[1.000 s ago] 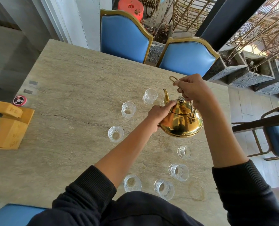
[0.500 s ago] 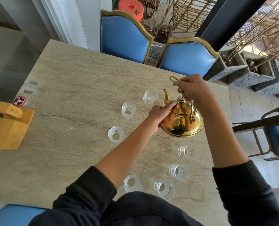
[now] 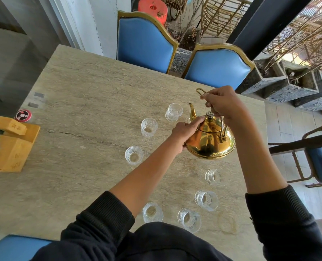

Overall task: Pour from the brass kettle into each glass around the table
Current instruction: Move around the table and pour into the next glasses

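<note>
— What has changed in the last second?

— Very little. Your right hand (image 3: 224, 104) still curls round the wire handle of the polished brass kettle (image 3: 210, 140), and your left hand (image 3: 186, 131) still presses the kettle's shoulder near the lid, fingers resting on the metal. The kettle hangs above the pale veined stone table (image 3: 81, 102) exactly as before, with the spout raised towards the far clear cut-glass tumbler (image 3: 173, 112).

— So is it pouring?

— No stream is visible. The spout tip sits just beside that tumbler, so I judge you are mid-tilt or pausing there. The two other tumblers on the left (image 3: 149, 127) (image 3: 134, 155) and the four nearer you (image 3: 215, 177) (image 3: 206, 200) (image 3: 189, 219) (image 3: 152, 212) stand undisturbed; their fill levels are unclear.
</note>
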Demonstrator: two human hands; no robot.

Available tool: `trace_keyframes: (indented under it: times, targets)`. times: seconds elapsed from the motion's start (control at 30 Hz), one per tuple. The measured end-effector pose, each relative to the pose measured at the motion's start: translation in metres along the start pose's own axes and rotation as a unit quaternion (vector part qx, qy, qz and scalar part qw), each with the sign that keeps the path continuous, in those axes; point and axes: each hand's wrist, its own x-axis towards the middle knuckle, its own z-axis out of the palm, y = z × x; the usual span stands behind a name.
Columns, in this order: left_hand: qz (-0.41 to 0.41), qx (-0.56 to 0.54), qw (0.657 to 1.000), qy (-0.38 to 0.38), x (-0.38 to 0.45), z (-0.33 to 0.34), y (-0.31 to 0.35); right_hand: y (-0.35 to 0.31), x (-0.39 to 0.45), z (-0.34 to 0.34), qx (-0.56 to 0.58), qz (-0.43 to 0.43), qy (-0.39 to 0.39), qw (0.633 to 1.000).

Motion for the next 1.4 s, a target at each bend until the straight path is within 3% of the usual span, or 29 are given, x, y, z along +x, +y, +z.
trace_keyframes:
  times: [0.57,1.03,1.4]
  targets:
    - [0.006,0.006,1.000,0.006,0.007,-0.002,-0.003,0.005,0.004,0.003,0.017,0.005,0.003,1.000]
    - [0.074,0.032,0.995,0.052,-0.009,-0.027,-0.012,0.012,-0.023,0.019,0.100,-0.034,-0.002,0.994]
    - [0.036,-0.007,0.996,0.076,-0.045,-0.058,-0.059,0.002,-0.059,0.059,0.026,-0.072,-0.059,0.995]
